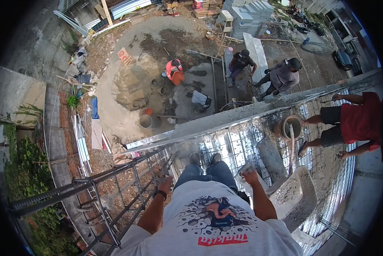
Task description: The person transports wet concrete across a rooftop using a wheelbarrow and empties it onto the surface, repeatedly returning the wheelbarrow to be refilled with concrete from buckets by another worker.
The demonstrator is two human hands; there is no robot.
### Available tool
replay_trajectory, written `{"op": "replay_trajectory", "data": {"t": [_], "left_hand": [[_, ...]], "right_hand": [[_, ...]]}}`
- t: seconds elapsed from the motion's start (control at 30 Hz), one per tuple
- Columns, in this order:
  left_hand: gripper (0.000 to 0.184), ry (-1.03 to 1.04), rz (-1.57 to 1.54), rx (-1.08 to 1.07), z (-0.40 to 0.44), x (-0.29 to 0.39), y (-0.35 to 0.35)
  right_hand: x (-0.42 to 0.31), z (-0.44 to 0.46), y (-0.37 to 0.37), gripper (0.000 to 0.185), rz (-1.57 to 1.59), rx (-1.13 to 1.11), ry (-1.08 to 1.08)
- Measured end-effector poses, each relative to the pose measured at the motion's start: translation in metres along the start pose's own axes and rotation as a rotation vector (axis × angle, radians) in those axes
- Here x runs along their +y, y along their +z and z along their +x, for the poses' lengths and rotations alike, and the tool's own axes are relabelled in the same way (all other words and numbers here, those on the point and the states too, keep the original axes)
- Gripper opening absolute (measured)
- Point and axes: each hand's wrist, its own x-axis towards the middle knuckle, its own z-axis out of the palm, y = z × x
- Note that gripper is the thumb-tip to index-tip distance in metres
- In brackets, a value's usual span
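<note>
My left hand point(166, 184), with a dark band at the wrist, hangs beside the steel rebar cage point(136, 179). Its fingers look loosely bent, with nothing visible in them; whether they touch the bars I cannot tell. My right hand point(249, 176) is closed in front of my right thigh. Something greyish shows at its fingers, too small to make out. Between my hands, my shoes point(216, 158) stand at the edge of the rebar mesh point(238, 143). To the right of my right hand lies a cement-coated tray point(300, 194).
A co-worker in a red shirt point(359, 117) stands at right near a bucket point(290, 127) with a pole leaning in it. A concrete ledge point(242, 112) borders the drop ahead. Several people work below around a sand pile point(134, 81) and wet mortar point(195, 102).
</note>
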Motion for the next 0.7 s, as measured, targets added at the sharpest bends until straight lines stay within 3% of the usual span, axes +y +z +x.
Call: {"op": "replay_trajectory", "data": {"t": [0.23,0.33,0.4,0.5,0.6,0.7], "left_hand": [[0.062,0.045,0.037,-0.003,0.014,0.005,0.004],[0.062,0.065,-0.007,0.010,0.023,-0.008,0.004],[0.063,0.057,-0.025,0.002,0.025,-0.011,0.002],[0.063,0.088,0.257,0.051,-0.019,0.040,0.006],[0.065,0.050,0.088,0.023,0.024,-0.005,0.005],[0.068,0.035,0.089,0.005,0.021,0.006,0.011]], "right_hand": [[-0.004,-0.017,-0.001,0.029,0.055,-0.005,0.023],[0.045,0.012,0.004,0.029,-0.068,0.020,-0.104],[0.020,-0.008,0.001,0.028,0.007,0.010,-0.012],[0.004,-0.019,0.001,0.025,0.068,-0.003,0.033],[0.011,-0.009,0.004,0.022,0.051,-0.013,0.035],[0.005,-0.011,0.005,0.022,0.051,-0.021,0.041]]}}
